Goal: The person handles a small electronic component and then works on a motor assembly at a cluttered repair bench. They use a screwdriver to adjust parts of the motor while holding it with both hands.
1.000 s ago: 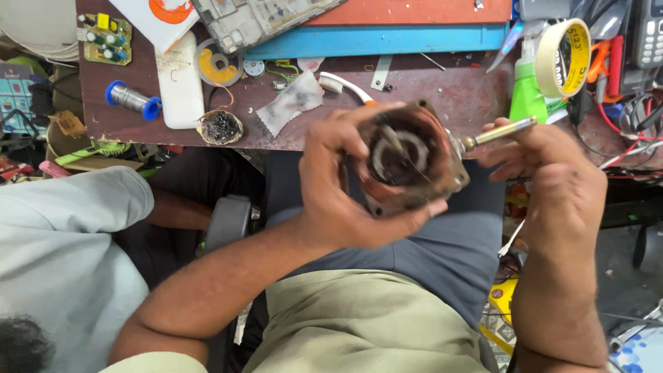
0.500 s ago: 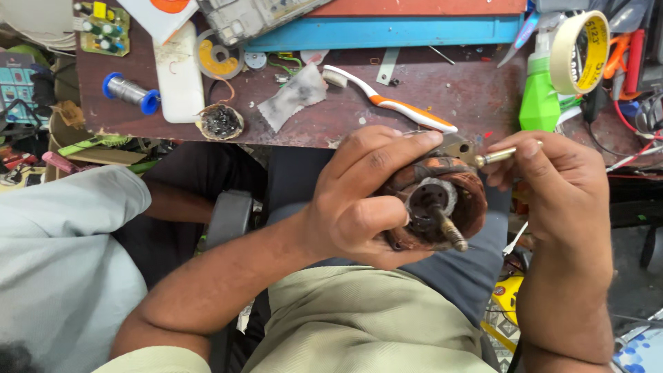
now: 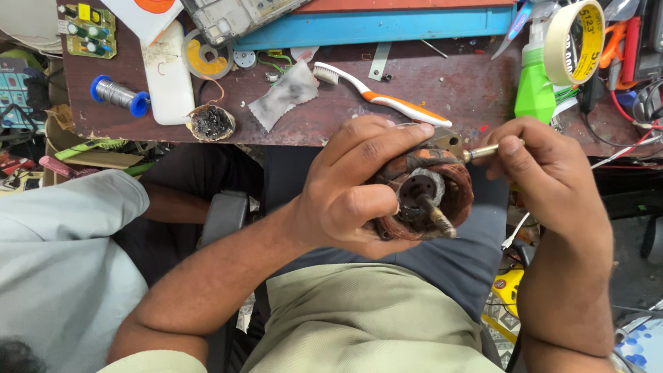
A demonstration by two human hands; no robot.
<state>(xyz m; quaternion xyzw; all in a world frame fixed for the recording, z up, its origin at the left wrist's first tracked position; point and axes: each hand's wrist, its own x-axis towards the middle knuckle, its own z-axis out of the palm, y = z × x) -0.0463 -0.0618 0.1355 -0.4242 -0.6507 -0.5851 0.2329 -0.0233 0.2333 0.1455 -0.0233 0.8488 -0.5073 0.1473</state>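
While I work over my lap:
Left hand [image 3: 349, 197]: wrapped around 1 motor stator [image 3: 428, 197], shaft end facing me.
Right hand [image 3: 545, 176]: pinching 1 brass-tipped tool [image 3: 483, 151], tip touching the stator's top edge.
Beyond my knuckles: 1 toothbrush [image 3: 383, 97], 1 tape roll [image 3: 577, 41], 1 solder spool [image 3: 119, 95].
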